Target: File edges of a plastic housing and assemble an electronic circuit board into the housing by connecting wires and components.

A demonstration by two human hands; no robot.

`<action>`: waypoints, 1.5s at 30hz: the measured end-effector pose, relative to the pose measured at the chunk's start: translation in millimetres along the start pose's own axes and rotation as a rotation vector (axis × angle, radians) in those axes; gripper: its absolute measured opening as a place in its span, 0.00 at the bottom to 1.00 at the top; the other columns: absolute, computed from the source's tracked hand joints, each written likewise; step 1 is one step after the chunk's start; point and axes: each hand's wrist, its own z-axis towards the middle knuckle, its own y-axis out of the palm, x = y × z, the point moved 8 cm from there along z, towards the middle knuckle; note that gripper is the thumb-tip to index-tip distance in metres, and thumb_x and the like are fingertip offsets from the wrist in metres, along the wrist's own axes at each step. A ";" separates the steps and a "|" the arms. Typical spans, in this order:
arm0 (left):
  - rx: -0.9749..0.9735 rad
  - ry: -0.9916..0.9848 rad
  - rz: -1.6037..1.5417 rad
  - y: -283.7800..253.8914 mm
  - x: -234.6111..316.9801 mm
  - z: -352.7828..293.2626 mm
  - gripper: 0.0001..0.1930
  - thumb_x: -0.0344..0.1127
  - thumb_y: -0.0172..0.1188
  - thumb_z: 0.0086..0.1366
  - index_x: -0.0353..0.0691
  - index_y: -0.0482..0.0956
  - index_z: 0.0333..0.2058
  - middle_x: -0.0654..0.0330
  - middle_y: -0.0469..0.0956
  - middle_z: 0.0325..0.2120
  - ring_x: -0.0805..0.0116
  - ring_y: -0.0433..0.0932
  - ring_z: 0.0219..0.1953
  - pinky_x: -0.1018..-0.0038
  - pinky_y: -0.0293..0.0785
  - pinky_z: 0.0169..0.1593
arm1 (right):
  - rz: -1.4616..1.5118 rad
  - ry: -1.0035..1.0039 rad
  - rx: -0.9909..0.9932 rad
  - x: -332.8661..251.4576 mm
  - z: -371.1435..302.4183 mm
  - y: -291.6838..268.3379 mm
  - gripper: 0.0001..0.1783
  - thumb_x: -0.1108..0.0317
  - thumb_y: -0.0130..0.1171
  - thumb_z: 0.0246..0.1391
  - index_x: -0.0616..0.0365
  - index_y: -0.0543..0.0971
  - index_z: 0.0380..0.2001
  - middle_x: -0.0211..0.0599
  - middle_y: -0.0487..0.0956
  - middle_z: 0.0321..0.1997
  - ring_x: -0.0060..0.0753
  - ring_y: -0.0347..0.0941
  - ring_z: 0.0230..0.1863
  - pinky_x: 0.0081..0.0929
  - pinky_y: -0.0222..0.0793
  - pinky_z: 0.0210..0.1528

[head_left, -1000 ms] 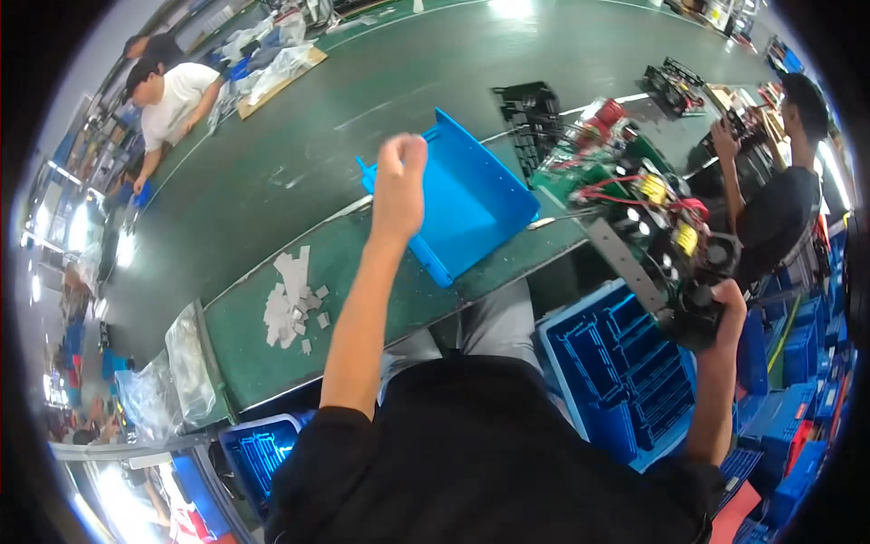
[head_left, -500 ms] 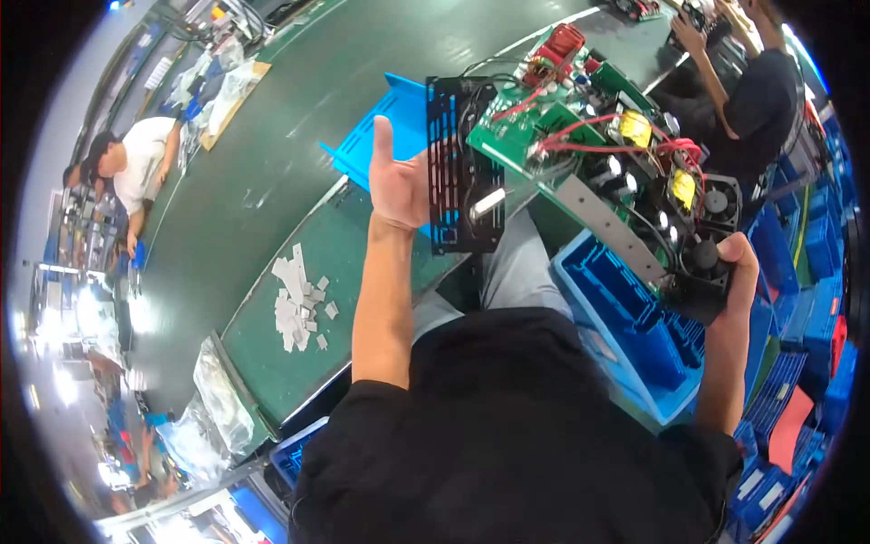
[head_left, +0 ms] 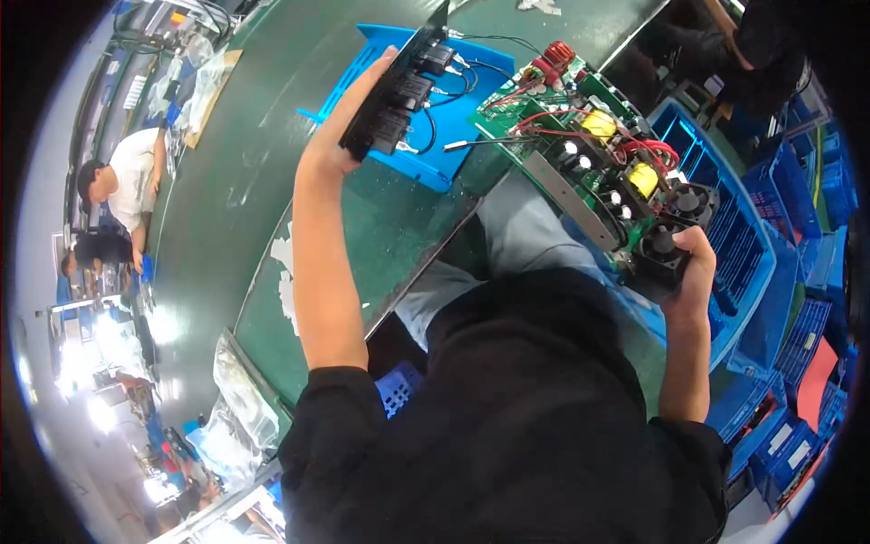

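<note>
My left hand (head_left: 343, 120) grips a black slotted panel (head_left: 395, 102) by its outer side and holds it tilted on edge. Black sockets with thin black wires show on the panel's inner face. My right hand (head_left: 693, 265) is closed round the fan end of a green circuit board assembly (head_left: 580, 145), its thumb on a small black fan (head_left: 663, 243). The board carries yellow-wrapped coils, a red coil, capacitors, red wires and a metal bar. Thin wires run between panel and board. Beneath the panel, a blue metal cover (head_left: 433, 169) lies on the green bench (head_left: 385, 213).
White scraps (head_left: 284, 263) lie left of my forearm. A blue crate (head_left: 745, 222) stands at right, beside more blue bins (head_left: 788, 453). Clear plastic bags (head_left: 240, 426) lie lower left. A person in white (head_left: 131, 177) works at far left; another person's dark sleeve (head_left: 770, 41) shows top right.
My left hand has moved left and up, turning the black panel from face-on to edge-on so its sockets show. The board has shifted slightly left and down with my right hand.
</note>
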 end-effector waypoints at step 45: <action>-0.077 0.294 0.545 -42.9 -41.8 108.5 0.21 0.48 0.61 0.66 0.42 0.71 0.18 0.74 0.62 0.17 0.84 0.58 0.21 0.78 0.50 0.25 | -0.409 0.007 0.063 39.5 42.6 -12.5 0.28 0.68 0.51 0.41 0.64 0.71 0.50 0.34 0.75 0.36 0.30 0.74 0.32 0.27 0.75 0.36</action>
